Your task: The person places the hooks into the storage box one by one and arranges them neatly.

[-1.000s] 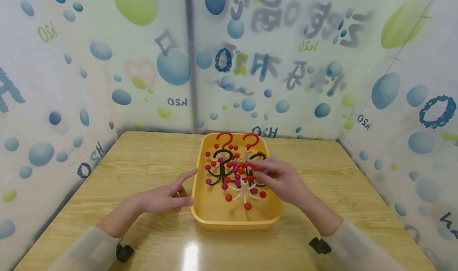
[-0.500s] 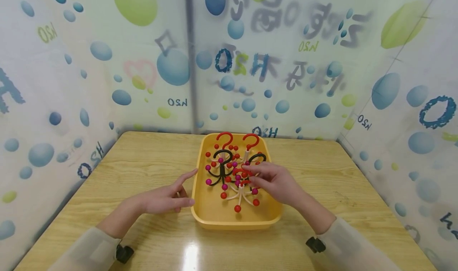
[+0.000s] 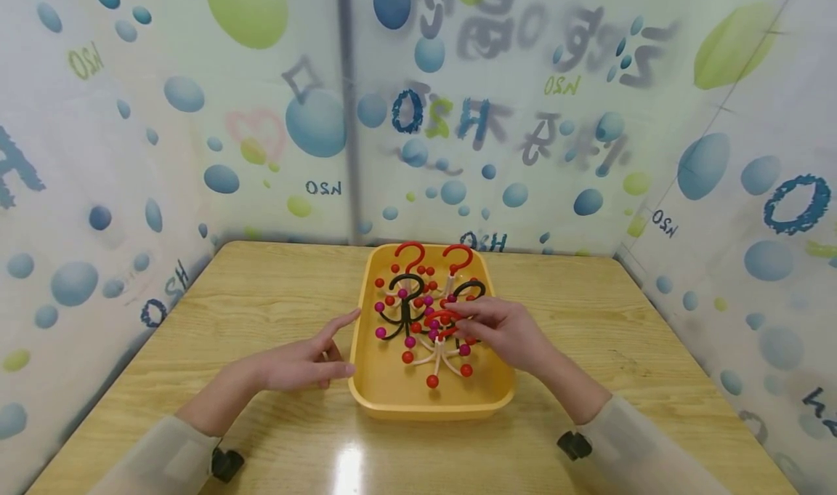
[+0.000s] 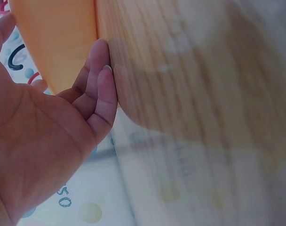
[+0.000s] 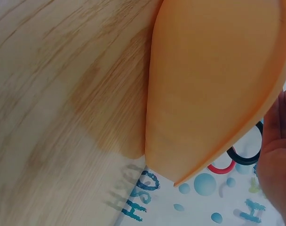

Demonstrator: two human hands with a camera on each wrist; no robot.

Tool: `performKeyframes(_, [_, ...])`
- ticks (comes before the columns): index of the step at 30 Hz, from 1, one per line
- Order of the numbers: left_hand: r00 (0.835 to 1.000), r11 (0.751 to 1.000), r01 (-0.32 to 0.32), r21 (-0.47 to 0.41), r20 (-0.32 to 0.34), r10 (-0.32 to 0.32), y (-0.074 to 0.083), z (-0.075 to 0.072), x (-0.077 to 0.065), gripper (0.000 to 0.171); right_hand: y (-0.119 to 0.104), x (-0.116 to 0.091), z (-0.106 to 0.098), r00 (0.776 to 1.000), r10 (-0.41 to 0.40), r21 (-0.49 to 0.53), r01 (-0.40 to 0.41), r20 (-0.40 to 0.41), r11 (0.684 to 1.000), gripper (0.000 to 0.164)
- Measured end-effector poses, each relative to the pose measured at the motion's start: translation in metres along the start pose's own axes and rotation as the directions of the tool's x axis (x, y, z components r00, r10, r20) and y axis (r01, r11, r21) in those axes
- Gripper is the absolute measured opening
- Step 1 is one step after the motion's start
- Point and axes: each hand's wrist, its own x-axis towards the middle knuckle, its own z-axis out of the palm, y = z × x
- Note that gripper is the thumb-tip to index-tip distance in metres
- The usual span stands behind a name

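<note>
A yellow plastic tray (image 3: 389, 387) holds several claw massagers with hooked handles. My right hand (image 3: 506, 331) pinches the red hook of the nearest one, a claw massager (image 3: 439, 346) with pale prongs tipped with red balls. It stands upright, prongs down, toward the tray's front. Behind it are a black claw massager (image 3: 406, 310) with magenta balls and another black one, partly hidden by the hand. Two red hooks (image 3: 410, 254) rise at the back. My left hand (image 3: 304, 360) touches the tray's left rim with extended index finger and thumb; its other fingers bend beside the tray wall (image 4: 58, 37).
The tray rests on a wooden table (image 3: 275, 437), close to its far edge. A pale curtain (image 3: 261, 139) printed with bubbles surrounds the table's back and sides. In the right wrist view, the tray's outer wall (image 5: 204, 84) fills much of the picture.
My right hand has moved slightly left and toward the tray's front with the red-hooked massager, then nearly stopped. The left hand stays at the rim.
</note>
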Motion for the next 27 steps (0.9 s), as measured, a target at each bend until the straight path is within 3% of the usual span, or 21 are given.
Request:
performKeyframes(5, [1.000,1.000,0.006,0.000,0.000,-0.006,-0.0002,0.0001,0.0002,0.089,-0.0028,-0.0003,0.0014,1.000,0.006,0.031,-0.006,-0.001,0.999,0.031])
performKeyframes(12, [1.000,1.000,0.002,0.001,0.002,-0.002,0.0007,-0.0003,0.0003,0.089,0.0028,0.0002,-0.0020,0.999,0.039,-0.028,-0.040,-0.021,0.999,0.029])
performKeyframes(27, [1.000,1.000,-0.002,-0.003,0.001,0.002,-0.0004,0.0000,0.0005,0.089,-0.0006,-0.0029,-0.0026,1.000,0.018,-0.035,-0.018,-0.001,0.999,0.033])
